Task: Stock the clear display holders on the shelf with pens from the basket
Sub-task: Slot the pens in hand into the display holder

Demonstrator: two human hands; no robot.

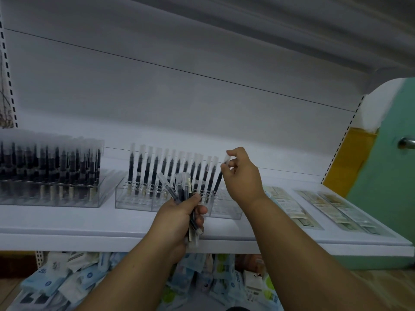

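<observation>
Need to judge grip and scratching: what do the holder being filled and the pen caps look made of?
Middle holder: clear rigid plastic, probably acrylic, glossy; the shelf shows through its walls. Pen caps: frosted translucent plastic, matte; dark refills show below them. The right hand pinches one pen.

A white shelf (67,230) runs across the lower half of the frame, its white back panel (179,104) filling the middle. Slotted uprights (9,81) stand at far left and right. At far right are a green wall (395,153) and a yellow panel (350,158). The light is dim. Packets (67,279) are heaped below the shelf, bottom left.
</observation>
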